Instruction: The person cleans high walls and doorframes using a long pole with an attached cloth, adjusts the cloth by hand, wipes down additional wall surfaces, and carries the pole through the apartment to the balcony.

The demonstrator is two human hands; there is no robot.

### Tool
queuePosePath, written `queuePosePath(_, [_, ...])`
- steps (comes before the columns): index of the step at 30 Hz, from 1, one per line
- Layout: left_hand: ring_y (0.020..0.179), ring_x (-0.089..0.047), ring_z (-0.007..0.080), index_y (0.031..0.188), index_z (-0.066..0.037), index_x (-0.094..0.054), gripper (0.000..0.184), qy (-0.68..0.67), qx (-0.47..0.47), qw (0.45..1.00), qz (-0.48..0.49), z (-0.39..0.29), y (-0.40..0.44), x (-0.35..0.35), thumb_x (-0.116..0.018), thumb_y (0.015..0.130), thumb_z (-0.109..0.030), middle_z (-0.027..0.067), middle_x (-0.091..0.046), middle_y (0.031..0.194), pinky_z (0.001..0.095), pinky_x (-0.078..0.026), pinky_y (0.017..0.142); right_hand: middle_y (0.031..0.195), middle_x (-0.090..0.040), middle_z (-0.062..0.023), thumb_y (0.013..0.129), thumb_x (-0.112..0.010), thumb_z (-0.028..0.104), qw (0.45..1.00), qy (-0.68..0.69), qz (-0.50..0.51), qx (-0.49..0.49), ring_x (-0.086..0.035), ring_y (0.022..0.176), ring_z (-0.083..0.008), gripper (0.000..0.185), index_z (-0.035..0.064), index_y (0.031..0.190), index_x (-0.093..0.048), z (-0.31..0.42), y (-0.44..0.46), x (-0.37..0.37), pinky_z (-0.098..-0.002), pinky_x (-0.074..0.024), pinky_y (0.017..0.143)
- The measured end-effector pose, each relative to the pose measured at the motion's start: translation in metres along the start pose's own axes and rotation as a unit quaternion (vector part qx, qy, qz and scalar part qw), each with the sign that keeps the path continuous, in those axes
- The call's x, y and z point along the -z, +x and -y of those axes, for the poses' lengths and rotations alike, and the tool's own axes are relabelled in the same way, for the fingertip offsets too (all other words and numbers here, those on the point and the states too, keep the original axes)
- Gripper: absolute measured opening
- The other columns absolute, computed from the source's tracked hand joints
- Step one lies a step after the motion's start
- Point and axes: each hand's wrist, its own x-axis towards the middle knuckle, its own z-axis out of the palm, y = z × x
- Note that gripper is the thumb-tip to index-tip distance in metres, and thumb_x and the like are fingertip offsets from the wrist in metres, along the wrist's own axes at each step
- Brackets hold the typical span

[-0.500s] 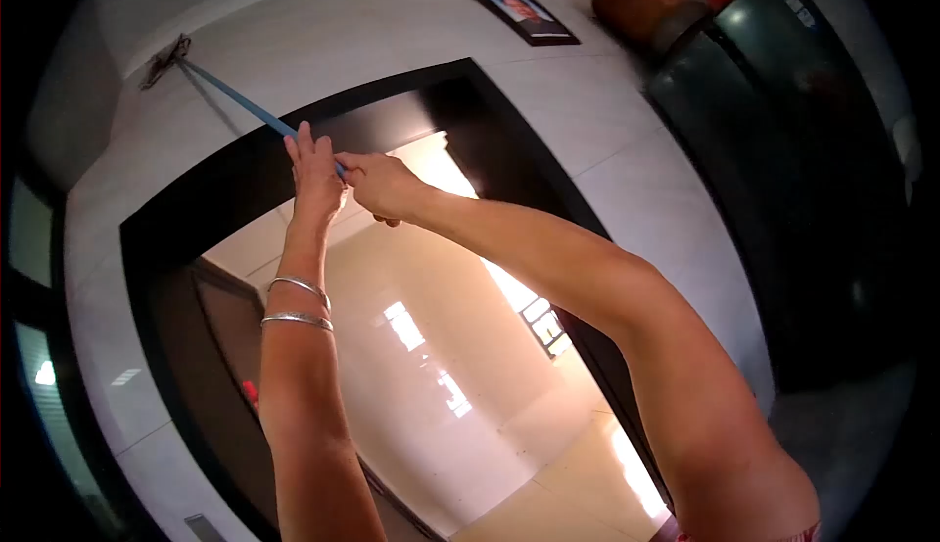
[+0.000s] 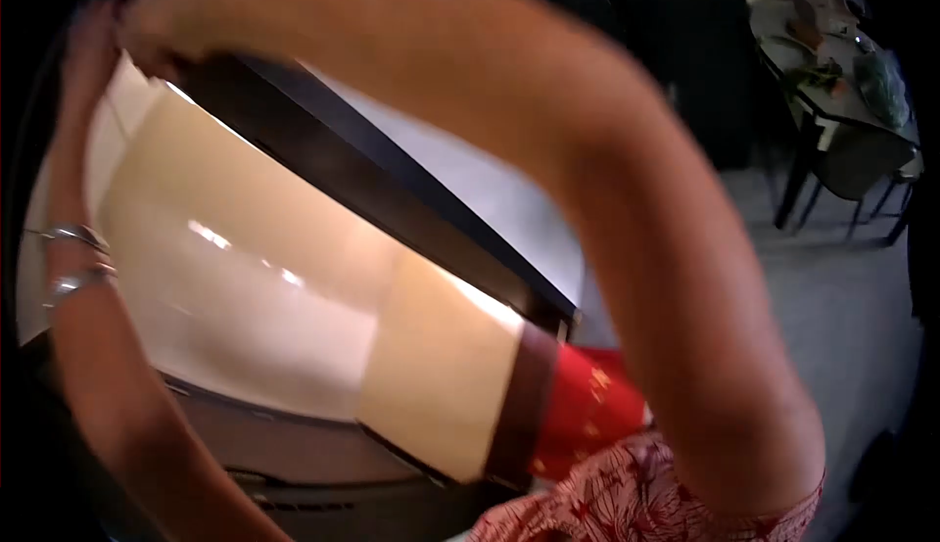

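Both arms are raised toward the upper left corner of the view. My left hand (image 2: 93, 38) is blurred at the dark edge, its fingers smeared, with two silver bangles (image 2: 80, 258) lower on that arm. Close beside it, my right hand (image 2: 157, 28) is curled, its fingers bent; what it holds is hidden by blur. The blue pole cannot be made out in this frame. Behind the hands runs the dark door frame (image 2: 392, 175).
A red mat or cloth with gold marks (image 2: 587, 405) lies at the bottom centre, beside the doorway. At the upper right a table (image 2: 774, 52) holds a plastic bag (image 2: 881, 87) and other items, with a stool (image 2: 862, 165) near it. Grey floor (image 2: 832, 317) shows at the right.
The view has swung right and down. Both hands now appear at the upper left, and the pole, its head and the wall picture have gone out of sight. The table and red item have appeared.
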Motion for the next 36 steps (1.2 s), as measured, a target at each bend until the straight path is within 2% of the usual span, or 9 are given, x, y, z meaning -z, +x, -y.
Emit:
queuePosePath(3, [0.070,-0.061,0.0333,0.070,-0.005,-0.066,0.022,0.193,0.001,0.968,0.163,-0.065,0.045,0.059,-0.060,0.062,-0.025,0.0167,-0.063,0.075,0.0441,-0.048,0.062,0.064,-0.059,-0.0139,0.058,-0.062,0.009,0.987,0.136,0.014,-0.083,-0.058,0.061,-0.0221,0.014,0.0066,0.072,-0.060,-0.018,-0.024,-0.016,-0.0345,-0.0453,0.051])
queuePosePath(6, [0.070,-0.060,0.0357,0.070,-0.002,-0.065,0.029,0.137,-0.075,0.988,-0.012,-0.125,0.138,0.074,-0.058,0.064,-0.030,0.0165,-0.063,0.077,0.0460,-0.047,0.059,0.061,-0.056,-0.0121,0.064,-0.056,0.011,0.973,0.197,0.008,-0.122,-0.055,0.056,-0.0206,0.016,0.0081,0.080,-0.057,-0.062,-0.087,0.031,-0.0330,-0.0430,0.047])
queuePosePath(12, [0.067,-0.059,0.0341,0.073,-0.003,-0.065,0.031,0.317,-0.123,0.936,-0.093,-0.098,0.075,0.029,-0.057,0.066,-0.032,0.0154,-0.062,0.073,0.0459,-0.046,0.057,0.055,-0.051,-0.0086,0.076,-0.046,0.015,0.947,0.287,-0.008,-0.146,-0.049,0.046,-0.0177,0.022,0.0112,0.097,-0.051,-0.052,-0.078,0.005,-0.0299,-0.0382,0.040])
queuePosePath(15, [0.087,-0.051,0.0325,0.097,-0.008,-0.056,0.027,0.013,0.021,1.000,0.015,-0.075,0.053,-0.016,-0.052,0.072,-0.018,0.0144,-0.056,0.092,0.0404,-0.041,0.073,0.052,-0.049,-0.0068,0.082,-0.040,0.017,0.928,0.341,-0.027,-0.148,-0.046,0.041,-0.0163,0.025,0.0127,0.106,-0.049,-0.054,-0.074,0.005,-0.0284,-0.0359,0.037])
queuePosePath(19, [0.105,-0.048,0.0292,0.103,-0.008,-0.057,0.032,0.119,0.125,0.985,0.015,-0.135,0.038,0.009,-0.058,0.071,-0.007,0.0113,-0.053,0.114,0.0415,-0.038,0.091,0.049,-0.045,-0.0044,0.090,-0.033,0.020,0.875,0.462,-0.042,-0.141,-0.041,0.035,-0.0143,0.030,0.0147,0.117,-0.045,-0.056,-0.079,-0.011,-0.0264,-0.0327,0.032])
queuePosePath(24, [0.115,-0.041,0.0309,0.109,-0.009,-0.052,0.055,-0.017,0.139,0.990,0.008,-0.130,0.023,-0.007,-0.065,0.057,0.002,0.0113,-0.050,0.116,0.0448,-0.029,0.097,0.049,-0.033,-0.0002,0.093,-0.032,0.016,0.774,0.611,0.017,-0.164,-0.029,0.034,-0.0093,0.041,0.0222,0.134,-0.032,-0.068,-0.078,-0.035,-0.0243,-0.0233,0.031])
queuePosePath(29, [0.116,-0.037,0.0325,0.115,-0.009,-0.048,0.059,-0.028,0.136,0.990,0.030,-0.153,0.052,-0.020,-0.064,0.060,0.003,0.0095,-0.052,0.106,0.0464,-0.024,0.098,0.062,-0.042,-0.0009,0.088,-0.039,0.013,0.773,0.607,0.030,-0.183,-0.036,0.039,-0.0099,0.045,0.0216,0.132,-0.036,-0.117,-0.095,-0.035,-0.0256,-0.0325,0.033])
queuePosePath(32, [0.109,-0.041,0.0331,0.112,-0.009,-0.051,0.057,-0.068,0.096,0.992,0.055,-0.155,0.079,-0.050,-0.065,0.058,0.001,0.0086,-0.055,0.097,0.0478,-0.024,0.098,0.062,-0.038,-0.0006,0.093,-0.035,0.022,0.793,0.573,0.037,-0.204,-0.030,0.040,-0.0075,0.041,0.0268,0.134,-0.032,-0.149,-0.117,-0.025,-0.0222,-0.0253,0.034])
queuePosePath(36, [0.092,-0.051,0.0236,0.096,-0.014,-0.061,0.032,-0.003,0.093,0.987,0.128,-0.177,0.107,-0.066,-0.067,0.065,-0.014,0.0054,-0.060,0.078,0.0450,-0.027,0.094,0.063,-0.040,0.0004,0.092,-0.036,0.022,0.799,0.558,0.056,-0.217,-0.032,0.041,-0.0070,0.041,0.0256,0.134,-0.033,-0.188,-0.135,-0.004,-0.0219,-0.0279,0.035])
